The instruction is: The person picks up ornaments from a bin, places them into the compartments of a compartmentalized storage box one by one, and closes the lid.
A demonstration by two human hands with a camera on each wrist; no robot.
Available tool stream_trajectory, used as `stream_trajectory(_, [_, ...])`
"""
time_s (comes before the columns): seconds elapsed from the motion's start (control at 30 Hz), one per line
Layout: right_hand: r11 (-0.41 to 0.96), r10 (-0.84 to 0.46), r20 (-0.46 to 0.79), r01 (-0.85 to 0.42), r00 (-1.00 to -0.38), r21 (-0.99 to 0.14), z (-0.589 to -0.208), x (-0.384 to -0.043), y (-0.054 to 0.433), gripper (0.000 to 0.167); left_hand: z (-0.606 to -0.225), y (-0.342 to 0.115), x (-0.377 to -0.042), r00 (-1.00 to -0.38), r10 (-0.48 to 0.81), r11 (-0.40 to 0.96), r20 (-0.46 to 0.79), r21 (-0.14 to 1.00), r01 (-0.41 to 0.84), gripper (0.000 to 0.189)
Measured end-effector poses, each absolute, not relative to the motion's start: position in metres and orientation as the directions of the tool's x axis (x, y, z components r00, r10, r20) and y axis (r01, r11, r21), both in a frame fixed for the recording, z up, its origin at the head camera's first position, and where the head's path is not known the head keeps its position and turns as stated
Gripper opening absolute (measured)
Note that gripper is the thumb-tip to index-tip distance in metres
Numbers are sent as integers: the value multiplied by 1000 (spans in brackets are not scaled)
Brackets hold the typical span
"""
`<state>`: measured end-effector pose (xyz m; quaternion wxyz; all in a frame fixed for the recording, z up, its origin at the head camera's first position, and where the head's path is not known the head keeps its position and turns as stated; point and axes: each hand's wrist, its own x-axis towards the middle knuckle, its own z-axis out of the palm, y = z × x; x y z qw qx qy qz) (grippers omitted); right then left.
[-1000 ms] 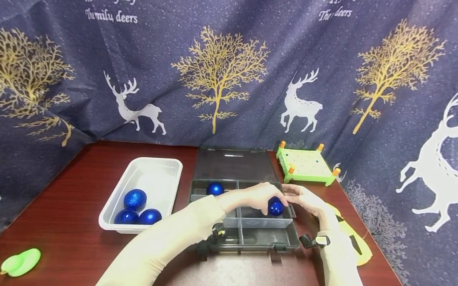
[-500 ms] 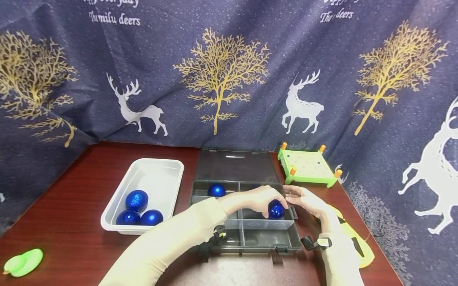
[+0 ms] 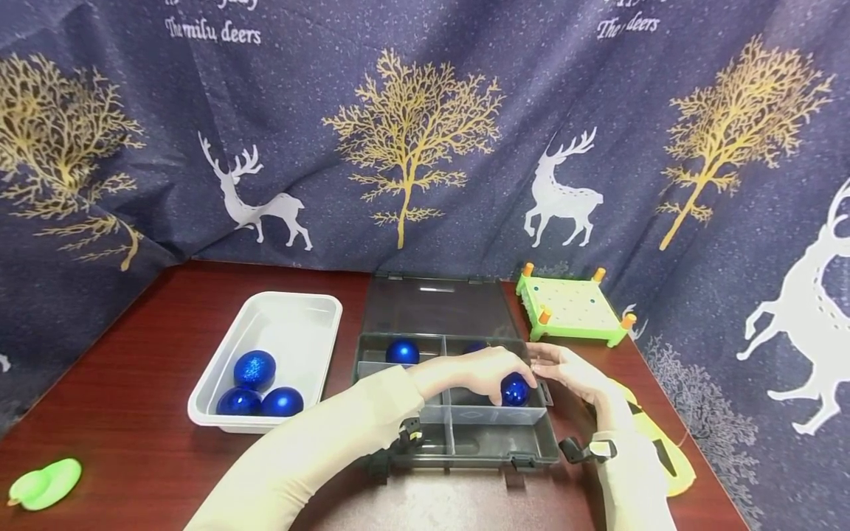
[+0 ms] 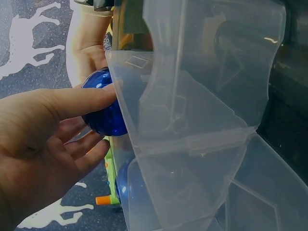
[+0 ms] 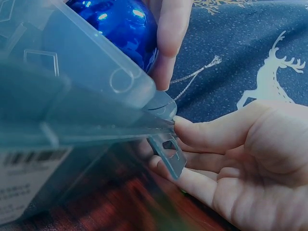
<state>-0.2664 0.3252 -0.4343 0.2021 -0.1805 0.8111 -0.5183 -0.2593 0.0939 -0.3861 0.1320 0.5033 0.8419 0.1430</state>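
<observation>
My left hand (image 3: 491,372) holds a shiny blue Christmas bauble (image 3: 514,389) between thumb and fingers, at the right middle compartment of a grey see-through compartment box (image 3: 471,445). In the left wrist view the bauble (image 4: 107,108) sits against a clear divider (image 4: 192,110). My right hand (image 3: 574,372) grips the box's right rim; the right wrist view has its thumb (image 5: 211,132) on the edge and fingers under a side latch (image 5: 168,156). A matte blue bauble (image 3: 402,352) lies in the back left compartment. Another (image 3: 474,346) in the back right is mostly hidden by my left hand.
Left of the box, a white tray (image 3: 299,324) holds three blue baubles (image 3: 255,370). The box's lid (image 3: 438,306) lies open behind it. A green toy bed (image 3: 574,302) stands back right, a yellow object (image 3: 664,450) lies beneath my right arm, and a green duck-shaped thing (image 3: 46,484) lies front left.
The view has shifted slightly. Both hands stay nearly in place, my left still holding the shiny bauble at the right middle compartment and my right still on the box's rim.
</observation>
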Motion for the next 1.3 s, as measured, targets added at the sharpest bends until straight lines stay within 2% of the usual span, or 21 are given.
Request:
stream_trajectory(1.0, [386,-503,-150,-65,-851,-920,-439,-269,326,63,-386,90,-260,-438,895,434,-85,395,810,59])
stream_trajectory(1.17, [390,-505,-146,-74,-851,-918,-440,-269,327,62,-385,85,-261,-424,903,414,-73,415,810,54])
stream_trajectory(1.3, [374,-515,-150,-63,-844,-925,-438,-269,327,63,-380,76,-261,-439,897,416,-55,446,793,48])
